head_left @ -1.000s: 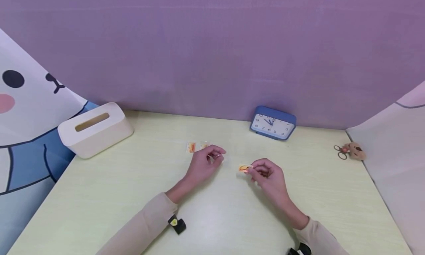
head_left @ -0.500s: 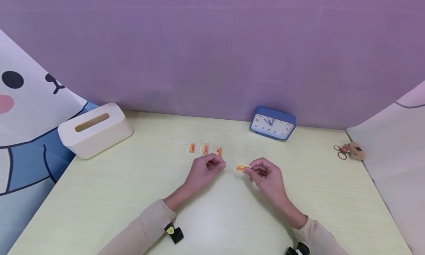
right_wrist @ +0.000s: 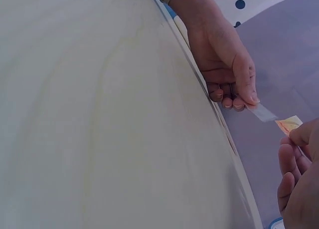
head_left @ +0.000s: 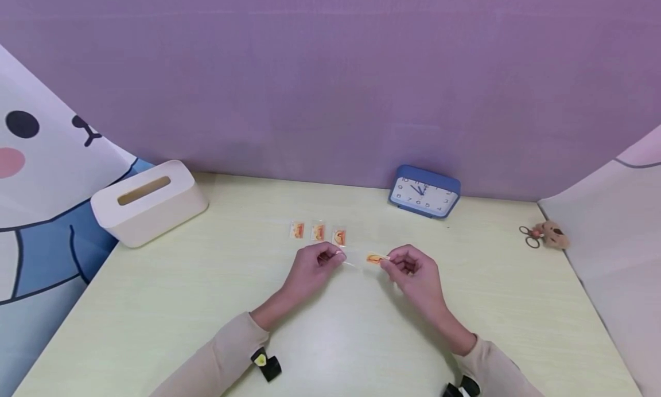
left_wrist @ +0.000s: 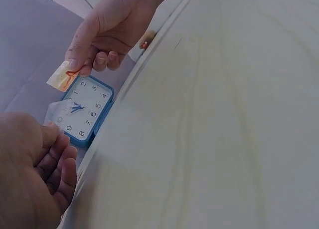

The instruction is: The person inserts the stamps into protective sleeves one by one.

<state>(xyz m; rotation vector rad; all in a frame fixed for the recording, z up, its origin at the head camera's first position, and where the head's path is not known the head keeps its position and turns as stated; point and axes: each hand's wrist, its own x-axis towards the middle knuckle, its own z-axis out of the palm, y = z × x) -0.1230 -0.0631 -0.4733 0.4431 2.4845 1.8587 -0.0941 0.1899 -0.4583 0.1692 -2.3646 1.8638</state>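
My left hand pinches a small clear plastic piece, which looks like a little transparent bag or film. Thumb and fingertips of my right hand hold a small orange-and-yellow printed card by its right end. In the right wrist view, the plastic's free end and the card's corner point at each other, nearly meeting. Just beyond the left hand lie three similar orange cards in a row: a left card, a middle card and a right card. Clear edges show around them.
A white tissue box stands at the back left of the pale table. Behind the right hand is a blue alarm clock. A brown plush keychain with metal rings lies near the right edge. A purple backdrop closes off the rear.
My left hand has drawn back toward me, uncovering the middle and right cards. The clear plastic in it now shows, turned toward the right hand. The right hand has shifted slightly left with its card.
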